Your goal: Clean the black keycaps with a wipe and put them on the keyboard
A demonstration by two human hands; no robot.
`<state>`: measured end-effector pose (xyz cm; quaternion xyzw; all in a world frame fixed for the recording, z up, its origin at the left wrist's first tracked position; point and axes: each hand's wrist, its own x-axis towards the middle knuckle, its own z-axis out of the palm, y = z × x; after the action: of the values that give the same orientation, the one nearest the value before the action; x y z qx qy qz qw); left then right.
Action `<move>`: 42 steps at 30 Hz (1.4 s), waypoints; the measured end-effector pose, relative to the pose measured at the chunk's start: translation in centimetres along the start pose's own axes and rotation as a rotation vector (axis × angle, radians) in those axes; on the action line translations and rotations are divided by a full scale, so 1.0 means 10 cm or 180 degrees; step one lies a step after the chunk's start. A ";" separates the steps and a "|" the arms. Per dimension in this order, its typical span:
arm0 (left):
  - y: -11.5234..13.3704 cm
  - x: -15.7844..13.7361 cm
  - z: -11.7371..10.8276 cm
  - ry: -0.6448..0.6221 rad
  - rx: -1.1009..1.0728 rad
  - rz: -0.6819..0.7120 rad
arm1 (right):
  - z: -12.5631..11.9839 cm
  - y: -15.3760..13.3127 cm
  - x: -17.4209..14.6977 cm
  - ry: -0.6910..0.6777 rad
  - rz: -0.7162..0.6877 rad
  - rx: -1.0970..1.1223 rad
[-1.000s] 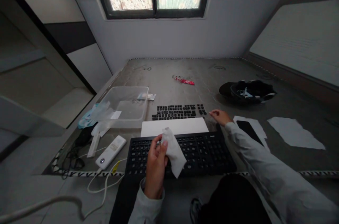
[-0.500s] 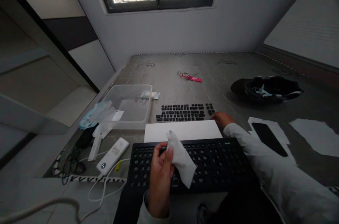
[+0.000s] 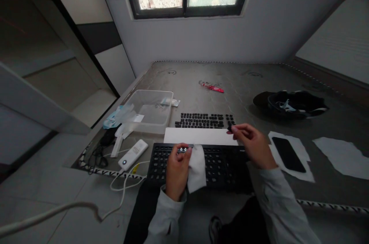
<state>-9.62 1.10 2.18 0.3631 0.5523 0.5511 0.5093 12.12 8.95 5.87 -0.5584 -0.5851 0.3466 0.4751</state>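
Observation:
A white wipe (image 3: 197,171) hangs from my left hand (image 3: 177,169), pinched between thumb and fingers above the black keyboard (image 3: 220,167). The keyboard lies across my lap and the bed edge; pale switch posts show in its many gaps where keycaps are off. My right hand (image 3: 255,144) is raised past the keyboard's far right corner, thumb and fingertips closed on a small black keycap (image 3: 230,130). Just beyond it, loose keycaps (image 3: 201,121) lie in rows on the bed, behind a white sheet (image 3: 198,136).
Left of the keycaps stands a clear plastic box (image 3: 168,119). A white power bank (image 3: 133,154) with a cable lies nearer. To the right are a phone (image 3: 288,154) on white paper, another white sheet (image 3: 341,157) and a black cap (image 3: 296,104). A red packet (image 3: 213,88) lies farther back.
My right hand has lifted from the loose keycaps and come back toward the keyboard with a keycap. The wipe in my left hand now hangs straighter. The view has shifted slightly.

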 end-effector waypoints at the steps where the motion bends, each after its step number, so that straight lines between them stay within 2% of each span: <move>1: 0.01 -0.01 0.01 0.0055 -0.0004 0.0065 | 0.07 -0.10 -0.17 -0.0028 0.0023 0.0067; 4: 0.04 -0.05 0.03 0.0037 -0.0147 0.0173 | 0.23 -0.26 -0.53 -0.0174 -0.0013 -0.0047; 8: 0.09 -0.08 0.04 -0.0326 -0.0298 0.0074 | 0.35 -0.26 -0.73 -0.0371 0.0019 -0.0052; 11: 0.09 -0.09 0.05 -0.0384 -0.0081 0.0093 | 0.37 -0.21 -0.76 -0.0568 -0.0011 -0.0061; 14: 0.07 -0.08 0.06 -0.0166 0.0316 0.0214 | 0.37 -0.12 -0.75 -0.0676 0.0052 -0.0087; 17: 0.07 -0.08 0.09 -0.0061 0.0329 0.0240 | 0.38 0.00 -0.73 -0.0794 0.0120 -0.0028; 22: 0.16 -0.13 0.16 -0.0280 0.0034 0.0129 | 0.46 0.11 -0.71 -0.0824 0.0169 0.0142; 28: 0.23 -0.21 0.23 -0.0710 -0.0087 0.0264 | 0.50 0.12 -0.70 -0.0791 0.0238 0.0678; 30: 0.19 -0.21 0.26 -0.0556 0.0121 0.0389 | 0.50 0.11 -0.71 -0.0803 0.0274 0.0808; 34: 0.12 -0.19 0.30 0.0140 0.0669 0.0818 | 0.53 0.08 -0.74 -0.0672 0.0410 0.0977; 36: 0.12 -0.19 0.31 0.0304 0.0830 0.0970 | 0.55 0.08 -0.75 -0.0644 0.0470 0.1022; 38: 0.12 -0.19 0.31 0.0304 0.0939 0.0975 | 0.56 0.08 -0.76 -0.0624 0.0477 0.1012; 42: 0.13 -0.19 0.30 0.0059 0.0927 0.0844 | 0.55 0.07 -0.75 -0.0574 0.0308 0.0825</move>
<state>-6.49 0.14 4.16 0.4975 0.5782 0.5309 0.3693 6.59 2.36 2.22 -0.4867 -0.5481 0.4904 0.4715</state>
